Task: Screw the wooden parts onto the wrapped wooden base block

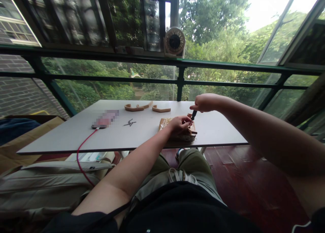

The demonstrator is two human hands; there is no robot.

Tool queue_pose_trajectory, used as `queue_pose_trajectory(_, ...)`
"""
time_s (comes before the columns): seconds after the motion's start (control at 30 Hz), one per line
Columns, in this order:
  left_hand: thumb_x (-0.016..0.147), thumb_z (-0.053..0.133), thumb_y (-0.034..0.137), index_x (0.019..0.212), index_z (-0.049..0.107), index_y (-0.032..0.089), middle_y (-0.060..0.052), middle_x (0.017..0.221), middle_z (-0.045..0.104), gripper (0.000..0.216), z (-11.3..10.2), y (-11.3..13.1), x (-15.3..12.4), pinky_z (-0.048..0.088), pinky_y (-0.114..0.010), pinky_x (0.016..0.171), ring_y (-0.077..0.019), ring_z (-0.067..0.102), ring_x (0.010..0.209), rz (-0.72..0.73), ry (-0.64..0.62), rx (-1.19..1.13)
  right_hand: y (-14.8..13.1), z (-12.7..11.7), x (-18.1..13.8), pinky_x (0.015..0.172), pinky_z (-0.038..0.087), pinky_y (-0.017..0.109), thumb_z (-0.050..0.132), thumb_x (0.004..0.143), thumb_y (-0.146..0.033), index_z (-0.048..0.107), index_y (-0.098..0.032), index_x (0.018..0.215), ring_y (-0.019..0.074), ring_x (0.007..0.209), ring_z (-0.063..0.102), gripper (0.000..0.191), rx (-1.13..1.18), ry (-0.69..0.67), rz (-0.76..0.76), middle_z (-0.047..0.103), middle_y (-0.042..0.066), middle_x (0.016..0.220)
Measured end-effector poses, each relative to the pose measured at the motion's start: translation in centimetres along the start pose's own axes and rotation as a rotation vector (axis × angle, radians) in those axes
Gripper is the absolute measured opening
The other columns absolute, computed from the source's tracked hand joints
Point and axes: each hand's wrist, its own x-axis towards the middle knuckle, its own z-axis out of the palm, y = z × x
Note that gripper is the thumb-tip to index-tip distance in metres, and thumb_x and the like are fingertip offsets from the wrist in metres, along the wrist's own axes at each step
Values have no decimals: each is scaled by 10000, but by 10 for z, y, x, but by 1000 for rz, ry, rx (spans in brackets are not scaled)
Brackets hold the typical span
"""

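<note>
A screwdriver (pixel 194 115) with a dark handle stands nearly upright, tilted a little, in the grip of my right hand (pixel 205 102), which is closed around its top. Beside its lower end, my left hand (pixel 178 124) has its fingers pinched together; what is between them is too small to make out. Under both hands lies a block (pixel 163 123) with a rough, pale, patterned top, partly covered by my left hand. On the block's right side rests a brown wooden piece (pixel 193 132), where the screwdriver points. The tip itself is hidden by my fingers.
Several loose screws (pixel 130 122) lie on the white table (pixel 144 135). Curved wooden pieces (pixel 161 109) sit toward its back edge. A blurred-out device (pixel 105 119) at left trails a red cable (pixel 79 155). A round fan (pixel 174 41) stands beyond, by the green railing (pixel 152 80).
</note>
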Motion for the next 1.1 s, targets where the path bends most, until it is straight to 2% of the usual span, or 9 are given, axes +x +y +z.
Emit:
queue_pose_trajectory(0.1,790,595,410,952,687,130,-51,875,700,336,-3,4,-2,441,-223,626,-129,590,691,-1,-44,6,-9,0,-7,659,419,401,522,784,-639,703,-165,772,325,779,618,508,-136,91,61,666,168,717)
queue_pose_trajectory(0.23,796,598,418,921,690,127,-58,885,702,330,-4,4,-2,441,-229,661,-140,603,735,30,-40,15,-17,2,-7,651,400,392,549,777,-618,697,-166,838,347,816,612,479,-120,158,68,661,178,739)
queue_pose_trajectory(0.3,812,579,429,905,692,131,-54,864,702,331,-3,4,-1,438,-229,649,-135,598,715,35,-34,27,-16,3,-8,651,392,377,549,795,-578,690,-174,868,321,803,609,434,-91,149,13,669,165,770)
queue_pose_trajectory(0.4,826,556,454,907,693,133,-47,827,699,358,-2,3,-2,428,-228,613,-128,586,670,12,-24,38,-12,1,-16,633,382,334,588,804,-424,642,-211,1059,243,747,596,336,-63,125,-140,688,109,864)
queue_pose_trajectory(0.5,826,559,452,930,691,132,-48,840,702,361,-1,3,-3,430,-225,601,-129,592,672,2,-26,31,-10,-3,-25,605,376,291,584,782,-244,591,-234,1160,174,681,577,378,-74,97,-226,689,55,907)
queue_pose_trajectory(0.63,824,569,449,953,695,140,-50,856,706,358,-2,1,-3,447,-228,621,-132,604,683,11,-44,26,-6,-10,-25,601,383,271,558,785,-178,665,-220,1043,150,656,597,282,-57,-9,-148,695,38,818)
queue_pose_trajectory(0.8,842,557,429,996,701,152,-63,930,710,348,-3,-2,-1,464,-234,671,-149,627,769,53,-70,22,-2,-13,-14,609,400,276,539,831,-287,698,-177,888,148,611,614,202,-35,-102,-104,702,38,727)
queue_pose_trajectory(0.97,862,529,444,1004,699,152,-62,923,713,367,-4,0,-1,460,-230,669,-149,630,765,75,-87,38,-14,-15,-15,618,403,301,494,867,-353,671,-143,682,152,547,599,331,-110,-133,-89,694,63,658)
queue_pose_trajectory(1.1,866,518,451,1007,696,153,-59,921,714,374,-5,2,-3,454,-225,663,-148,631,759,60,-98,67,-30,-16,-18,608,411,329,489,884,-394,642,-145,577,179,507,577,424,-190,-115,34,666,110,585)
